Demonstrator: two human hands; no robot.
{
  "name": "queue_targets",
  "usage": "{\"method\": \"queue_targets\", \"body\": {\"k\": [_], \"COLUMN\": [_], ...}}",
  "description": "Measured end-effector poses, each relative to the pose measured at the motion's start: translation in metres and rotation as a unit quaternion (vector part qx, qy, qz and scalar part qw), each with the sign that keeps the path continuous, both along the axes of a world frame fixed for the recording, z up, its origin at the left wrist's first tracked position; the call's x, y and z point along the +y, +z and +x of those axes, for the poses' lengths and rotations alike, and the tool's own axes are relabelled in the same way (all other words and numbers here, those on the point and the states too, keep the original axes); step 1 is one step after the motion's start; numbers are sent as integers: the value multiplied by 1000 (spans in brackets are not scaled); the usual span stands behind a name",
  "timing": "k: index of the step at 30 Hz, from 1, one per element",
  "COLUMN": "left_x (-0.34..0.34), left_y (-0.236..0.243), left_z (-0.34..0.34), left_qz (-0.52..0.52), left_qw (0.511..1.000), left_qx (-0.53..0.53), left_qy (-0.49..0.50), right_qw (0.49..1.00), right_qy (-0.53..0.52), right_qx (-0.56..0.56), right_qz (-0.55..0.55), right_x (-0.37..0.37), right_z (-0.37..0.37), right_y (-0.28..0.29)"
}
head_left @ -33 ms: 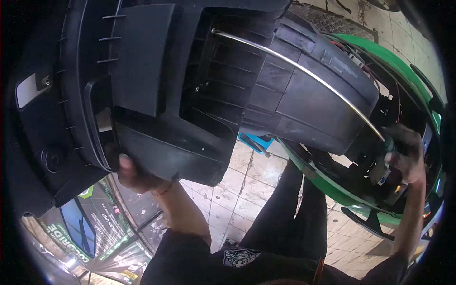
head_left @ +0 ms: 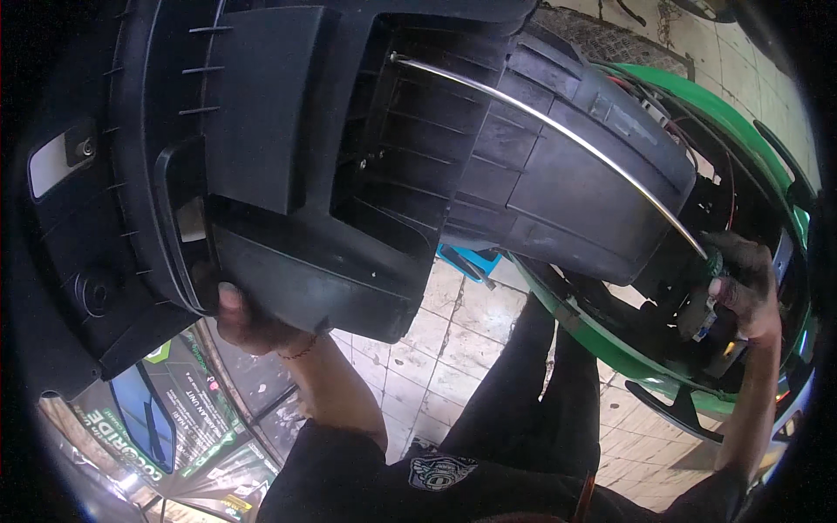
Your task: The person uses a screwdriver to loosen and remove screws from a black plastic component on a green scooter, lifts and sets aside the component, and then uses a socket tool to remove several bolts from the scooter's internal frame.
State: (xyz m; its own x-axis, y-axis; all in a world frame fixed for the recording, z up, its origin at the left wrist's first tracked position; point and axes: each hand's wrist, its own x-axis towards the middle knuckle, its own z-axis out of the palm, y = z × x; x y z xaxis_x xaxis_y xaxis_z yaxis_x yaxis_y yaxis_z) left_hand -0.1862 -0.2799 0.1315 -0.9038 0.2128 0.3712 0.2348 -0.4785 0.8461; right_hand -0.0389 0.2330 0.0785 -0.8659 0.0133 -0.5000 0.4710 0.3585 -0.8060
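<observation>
Left hand (head_left: 253,324): thumb pinching the black panel (head_left: 253,105) at its near edge, other fingers hidden so can't really tell
Right hand (head_left: 751,281): fingers curled round the screwdriver (head_left: 558,127) handle, over on the right
Screwdriver tip: way left, far part of the panel's recess
Blue tray (head_left: 462,259): on the floor (head_left: 475,318), mid-scene

A black plastic panel (head_left: 253,105) walls off the left, while a long screwdriver (head_left: 558,129) bars the way over the black box (head_left: 584,209) to the right hand (head_left: 745,283). Nearer, a gap opens between panel and green bodywork (head_left: 610,349), the person's legs (head_left: 510,375) partly filling it.
</observation>
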Motion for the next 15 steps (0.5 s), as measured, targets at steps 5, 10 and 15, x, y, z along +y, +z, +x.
{"method": "queue_targets", "body": {"k": [5, 10, 15], "left_x": [-7, -13, -11], "left_y": [-3, -10, -5], "left_z": [5, 0, 2], "left_qz": [-41, -77, -152], "left_qw": [997, 989, 965], "left_qx": [17, 54, 105], "left_qy": [66, 111, 185], "right_qw": [988, 992, 963], "right_qy": [-104, 5, -142], "right_qx": [49, 18, -118], "right_qz": [-105, -125, -198], "right_x": [1, 36, -5], "right_z": [15, 34, 7], "right_y": [-15, -24, -6]}}
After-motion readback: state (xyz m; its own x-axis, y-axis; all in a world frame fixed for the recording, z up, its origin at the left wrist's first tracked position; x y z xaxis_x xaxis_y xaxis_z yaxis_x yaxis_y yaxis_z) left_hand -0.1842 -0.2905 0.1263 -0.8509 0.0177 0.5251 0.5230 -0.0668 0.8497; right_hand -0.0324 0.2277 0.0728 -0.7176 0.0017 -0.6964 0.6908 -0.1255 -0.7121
